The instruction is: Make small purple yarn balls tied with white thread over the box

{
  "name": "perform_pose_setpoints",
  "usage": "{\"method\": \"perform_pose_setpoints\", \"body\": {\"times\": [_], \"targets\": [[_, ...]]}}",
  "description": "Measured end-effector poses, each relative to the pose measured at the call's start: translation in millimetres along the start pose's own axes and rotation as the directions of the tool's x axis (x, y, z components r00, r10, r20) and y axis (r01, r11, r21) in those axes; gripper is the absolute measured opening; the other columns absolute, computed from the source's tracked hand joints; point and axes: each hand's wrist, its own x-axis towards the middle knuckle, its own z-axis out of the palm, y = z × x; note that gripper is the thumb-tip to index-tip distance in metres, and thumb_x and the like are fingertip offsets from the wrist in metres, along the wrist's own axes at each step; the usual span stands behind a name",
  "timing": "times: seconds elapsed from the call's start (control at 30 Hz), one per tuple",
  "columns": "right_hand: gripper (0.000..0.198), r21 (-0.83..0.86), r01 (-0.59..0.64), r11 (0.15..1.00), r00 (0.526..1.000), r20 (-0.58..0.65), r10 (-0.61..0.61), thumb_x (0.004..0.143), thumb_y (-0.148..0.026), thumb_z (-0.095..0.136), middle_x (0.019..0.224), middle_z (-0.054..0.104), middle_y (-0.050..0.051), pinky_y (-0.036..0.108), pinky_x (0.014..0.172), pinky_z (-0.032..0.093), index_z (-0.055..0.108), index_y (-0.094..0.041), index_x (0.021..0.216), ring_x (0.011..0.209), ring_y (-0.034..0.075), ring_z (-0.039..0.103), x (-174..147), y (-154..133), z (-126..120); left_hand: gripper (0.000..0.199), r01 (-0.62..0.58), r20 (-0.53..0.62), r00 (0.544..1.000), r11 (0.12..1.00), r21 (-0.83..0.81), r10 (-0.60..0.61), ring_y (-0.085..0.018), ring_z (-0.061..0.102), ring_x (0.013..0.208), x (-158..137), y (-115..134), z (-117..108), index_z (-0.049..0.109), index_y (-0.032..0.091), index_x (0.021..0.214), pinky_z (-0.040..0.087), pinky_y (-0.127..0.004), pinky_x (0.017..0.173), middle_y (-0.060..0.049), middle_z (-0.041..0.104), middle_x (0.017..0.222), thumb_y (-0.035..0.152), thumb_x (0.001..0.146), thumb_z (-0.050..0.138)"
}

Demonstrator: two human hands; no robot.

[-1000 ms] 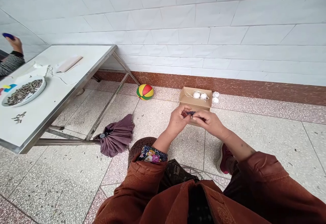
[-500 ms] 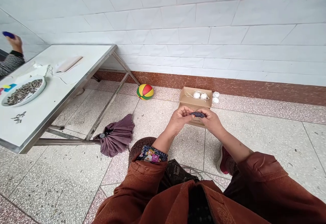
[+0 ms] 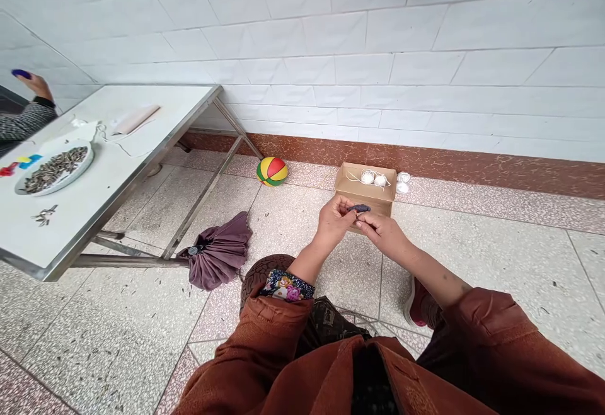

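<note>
My left hand (image 3: 334, 221) pinches one end of a small dark bundle of wound cord (image 3: 360, 208) between thumb and fingers. Just below the bundle, my right hand (image 3: 387, 235) is closed, its thumb and fingertips together and close to the left thumb. What those right fingertips grip, perhaps a loose end, is too small to make out. Under and behind both hands, an open cardboard box (image 3: 341, 179) rests on the floor. Balls of white string (image 3: 367, 177) lie in its far part.
More white balls (image 3: 403, 182) sit beside the box. A colourful ball (image 3: 272, 171) lies near the table (image 3: 113, 198), which bears a dish (image 3: 89, 158) of seeds. A purple folded cloth (image 3: 222, 248) is by its leg. At far left, another person's hand (image 3: 40, 87) holds something blue.
My right hand has shifted from the bundle's right end to below it, leaving that end exposed. The other person's hand has moved slightly right and down in view.
</note>
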Motion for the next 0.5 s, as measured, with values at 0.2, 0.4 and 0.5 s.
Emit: {"method": "perform_pose_setpoints", "body": {"times": [0.2,0.4,0.5], "targets": [[0.016,-0.120,0.052,0.991,0.991,-0.114,-0.066,0.098,-0.030,0.059,0.088,0.070,0.005,0.033,0.077,0.052,0.073,-0.025,0.093,0.084,0.021,0.066,8,4,-20,0.015,-0.078,0.143,0.988,0.992,0.102,0.062,-0.009,0.052,0.066,-4,2,2,0.059,0.017,0.082,0.041,-0.023,0.064,0.002,0.059,0.074,0.017,0.073,0.072],[0.022,0.118,-0.060,0.991,0.989,-0.127,0.075,0.092,-0.040,0.064,0.078,0.067,0.002,0.032,0.073,0.048,0.071,-0.023,0.081,0.077,0.018,0.061,17,4,-27,0.046,0.096,0.327,0.945,0.974,-0.203,-0.025,-0.009,0.057,0.068,-5,9,-2,0.055,0.018,0.103,0.043,-0.025,0.070,0.004,0.064,0.077,0.022,0.067,0.085],[0.029,0.333,-0.247,0.910,0.968,0.037,0.249,0.089,-0.049,0.063,0.071,0.063,0.000,0.030,0.064,0.044,0.069,-0.022,0.079,0.066,0.016,0.056,17,2,-27,0.048,0.147,0.334,0.941,0.948,-0.284,-0.045,-0.009,0.058,0.069,-6,13,-5,0.057,0.018,0.104,0.042,-0.024,0.070,0.003,0.067,0.079,0.023,0.067,0.087]]}}
